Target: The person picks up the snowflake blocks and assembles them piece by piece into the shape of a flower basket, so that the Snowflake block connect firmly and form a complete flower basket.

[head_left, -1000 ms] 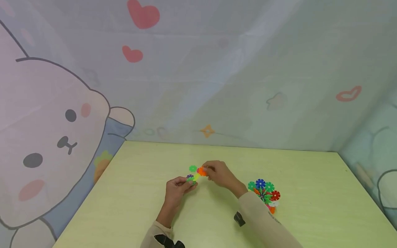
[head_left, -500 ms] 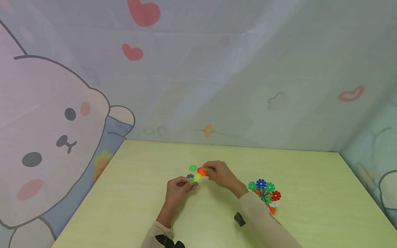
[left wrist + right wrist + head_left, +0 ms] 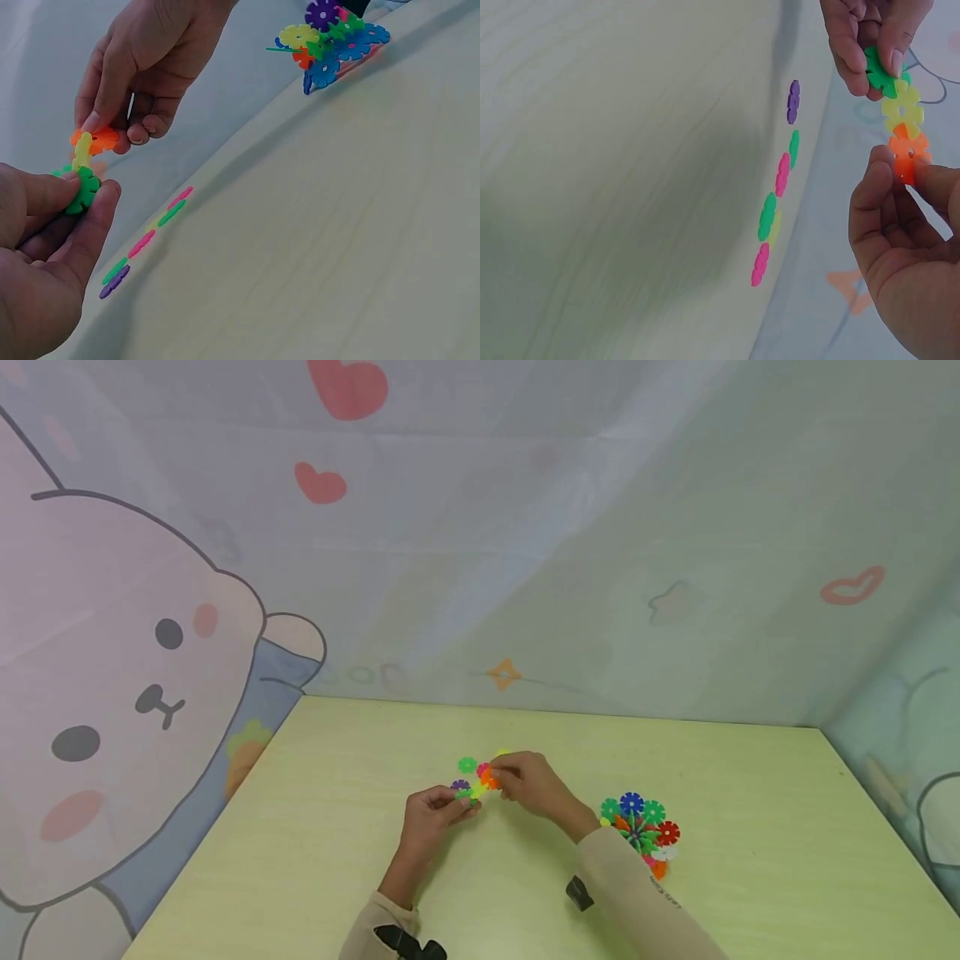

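My left hand (image 3: pixel 429 827) pinches a green snowflake disc (image 3: pixel 84 190) between thumb and fingers. An orange snowflake disc (image 3: pixel 907 154) is pinched by my right hand (image 3: pixel 531 785). Between them a yellow snowflake disc (image 3: pixel 902 109) bridges the two, its edges meeting green at one side and orange at the other. Both hands are raised above the table in the wrist views. Loose discs lie flat beyond the hands, among them a purple one (image 3: pixel 793 102), a pink one (image 3: pixel 760 264) and a green one (image 3: pixel 767 217).
A built-up cluster of many-coloured snowflake discs (image 3: pixel 636 835) stands on the pale table (image 3: pixel 780 827), beside my right forearm. Behind the table's far edge hangs a printed cloth backdrop (image 3: pixel 480 568). Black wrist straps (image 3: pixel 408 943) show at my sleeves.
My right hand has shifted slightly down toward the left, bringing the orange disc closer against the yellow one. More of a yellow disc shows behind it. My left hand stays nearly still.
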Motion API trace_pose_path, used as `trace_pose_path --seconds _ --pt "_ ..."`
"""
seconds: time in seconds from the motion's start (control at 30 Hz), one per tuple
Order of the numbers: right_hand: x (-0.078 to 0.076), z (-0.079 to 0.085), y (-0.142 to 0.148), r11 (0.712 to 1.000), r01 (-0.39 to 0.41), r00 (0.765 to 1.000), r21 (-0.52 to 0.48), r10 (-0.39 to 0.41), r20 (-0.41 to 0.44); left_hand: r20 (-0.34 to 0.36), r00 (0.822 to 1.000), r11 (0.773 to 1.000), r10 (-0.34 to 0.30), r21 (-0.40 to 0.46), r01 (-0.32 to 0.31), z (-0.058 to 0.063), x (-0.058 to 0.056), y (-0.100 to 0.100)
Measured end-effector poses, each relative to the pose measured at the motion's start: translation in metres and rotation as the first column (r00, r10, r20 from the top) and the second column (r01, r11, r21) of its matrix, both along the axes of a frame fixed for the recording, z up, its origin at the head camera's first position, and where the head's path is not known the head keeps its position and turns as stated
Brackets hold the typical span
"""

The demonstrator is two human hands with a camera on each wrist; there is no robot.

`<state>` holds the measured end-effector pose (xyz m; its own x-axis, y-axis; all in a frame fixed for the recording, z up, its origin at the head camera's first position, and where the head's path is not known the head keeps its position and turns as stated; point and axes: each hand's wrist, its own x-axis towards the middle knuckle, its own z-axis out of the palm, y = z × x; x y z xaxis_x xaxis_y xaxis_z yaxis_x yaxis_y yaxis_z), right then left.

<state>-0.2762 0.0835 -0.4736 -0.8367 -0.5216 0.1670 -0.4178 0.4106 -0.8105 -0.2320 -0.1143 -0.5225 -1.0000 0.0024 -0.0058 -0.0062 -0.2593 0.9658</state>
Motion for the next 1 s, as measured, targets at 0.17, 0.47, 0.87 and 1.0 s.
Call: trace_pose_path --seconds 0.17,0.47,0.87,1.0 --pt "0.001 0.001 -0.003 1.000 0.017 1.000 -0.011 -0.017 -0.016 0.016 0.999 0.999 -0.036 0.004 0.036 0.002 -0.001 -0.002" --pt "0.001 0.001 -0.010 1.000 0.027 0.999 -0.009 -0.027 -0.035 0.028 0.998 0.995 -0.058 0.081 0.056 -0.002 -0.002 -0.006" --pt "0.001 0.007 -0.018 0.999 0.036 0.998 -0.027 -0.038 -0.059 0.005 0.998 0.995 0.069 0.065 -0.069 -0.002 -0.002 0.000" --pt "0.001 -0.001 -0.019 0.995 0.079 0.996 -0.060 -0.082 -0.044 -0.051 0.993 0.994 0.107 0.035 -0.106 0.001 -0.002 0.004"
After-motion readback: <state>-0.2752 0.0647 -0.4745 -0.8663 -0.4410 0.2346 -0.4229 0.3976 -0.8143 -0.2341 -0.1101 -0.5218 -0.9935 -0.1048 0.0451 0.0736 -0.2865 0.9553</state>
